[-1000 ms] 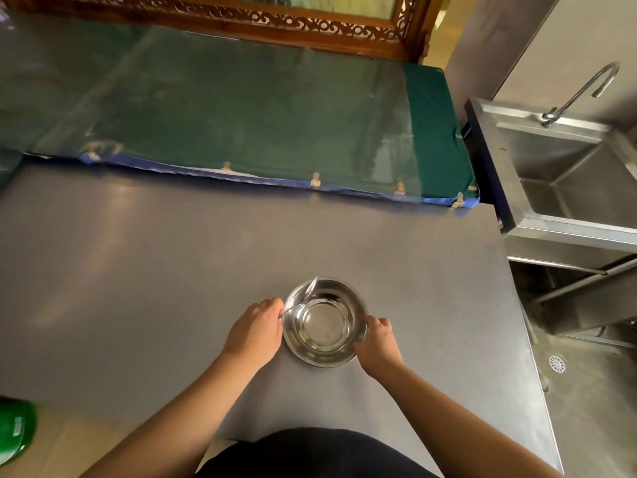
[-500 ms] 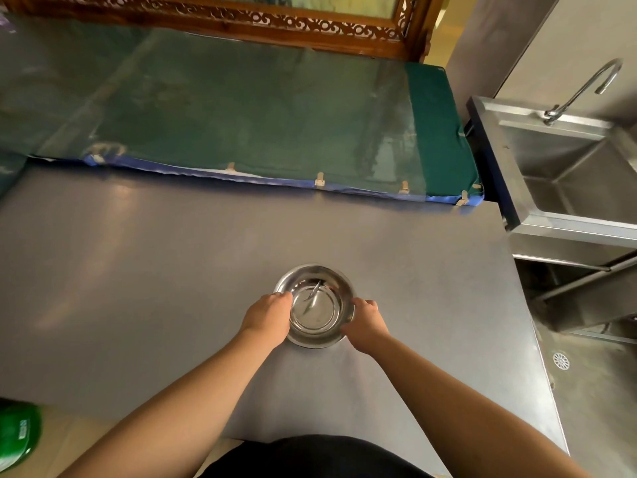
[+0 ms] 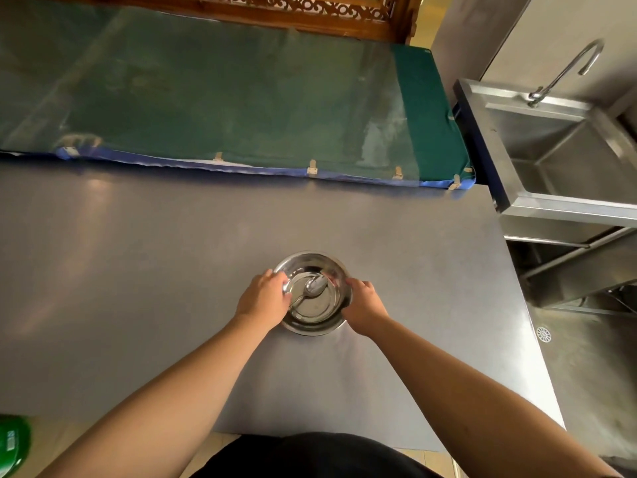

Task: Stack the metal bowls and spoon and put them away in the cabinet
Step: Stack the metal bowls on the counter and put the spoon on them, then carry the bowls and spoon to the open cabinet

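Head view shows a broad grey surface [image 3: 172, 288], near its front edge the stacked metal bowls [image 3: 312, 293], gripped at either rim by the left hand [image 3: 263, 300] and right hand [image 3: 363, 307], fingers clamped on the rim. Inside lies the spoon [image 3: 312, 288]. Stacking looks done; carrying to the cabinet, not in view, remains
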